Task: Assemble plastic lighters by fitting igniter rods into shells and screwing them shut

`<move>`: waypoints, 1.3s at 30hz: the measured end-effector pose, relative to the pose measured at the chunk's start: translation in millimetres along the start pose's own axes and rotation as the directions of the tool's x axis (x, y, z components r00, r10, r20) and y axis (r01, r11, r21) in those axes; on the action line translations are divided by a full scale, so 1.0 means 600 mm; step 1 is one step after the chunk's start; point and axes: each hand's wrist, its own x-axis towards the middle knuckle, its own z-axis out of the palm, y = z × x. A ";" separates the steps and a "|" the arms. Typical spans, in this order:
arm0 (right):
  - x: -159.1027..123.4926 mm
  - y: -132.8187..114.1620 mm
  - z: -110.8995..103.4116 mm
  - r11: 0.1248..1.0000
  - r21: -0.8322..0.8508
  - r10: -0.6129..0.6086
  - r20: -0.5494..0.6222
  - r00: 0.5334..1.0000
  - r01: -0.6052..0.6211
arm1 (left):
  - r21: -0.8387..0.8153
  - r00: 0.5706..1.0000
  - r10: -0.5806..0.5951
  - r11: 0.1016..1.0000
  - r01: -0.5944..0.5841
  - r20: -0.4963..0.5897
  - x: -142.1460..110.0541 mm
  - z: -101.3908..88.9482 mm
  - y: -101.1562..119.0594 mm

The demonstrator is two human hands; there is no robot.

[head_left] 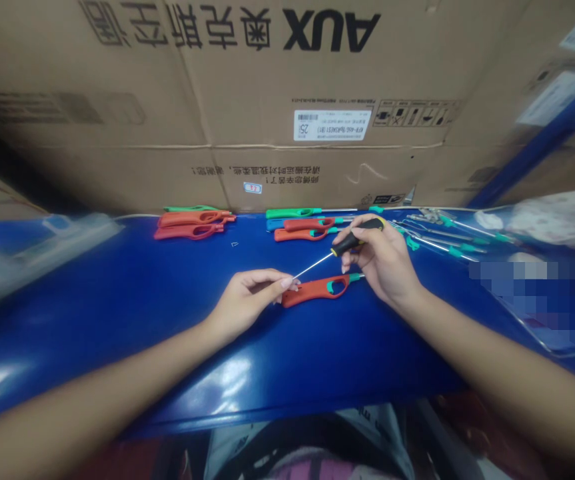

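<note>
My right hand (pixel 384 257) is closed around the black and yellow handle of a screwdriver (pixel 357 239), whose thin shaft slants down to the left. At its tip, the thumb and fingers of my left hand (pixel 252 297) are pinched together; anything small between them is hidden. Just beneath the shaft lies an orange lighter (pixel 312 292) with a long body, a green trigger in its loop and a metal rod at the right. Its left end is beside my left fingertips; whether they touch it I cannot tell.
Behind, several lighters (pixel 301 235) lie grouped on the blue table (pixel 157 287), with orange and red handles (pixel 192 231) to their left. Metal rods with green parts (pixel 447 237) spread at the right. A large cardboard box (pixel 247 93) walls the back; a clear plastic bag (pixel 42 253) lies left.
</note>
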 end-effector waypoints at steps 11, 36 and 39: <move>0.000 0.001 0.000 1.000 0.023 0.008 -0.004 1.000 -0.008 | 0.011 1.000 -0.004 1.000 0.004 0.004 -0.001 0.001 0.005; 0.001 0.008 -0.009 0.988 -0.084 -0.117 0.106 0.987 0.126 | 0.059 0.999 -0.031 0.998 0.029 0.040 0.000 -0.005 -0.009; -0.008 0.009 -0.002 0.957 -0.155 -0.226 0.136 0.965 0.246 | 0.071 0.998 -0.020 0.997 0.016 0.051 0.001 -0.002 -0.009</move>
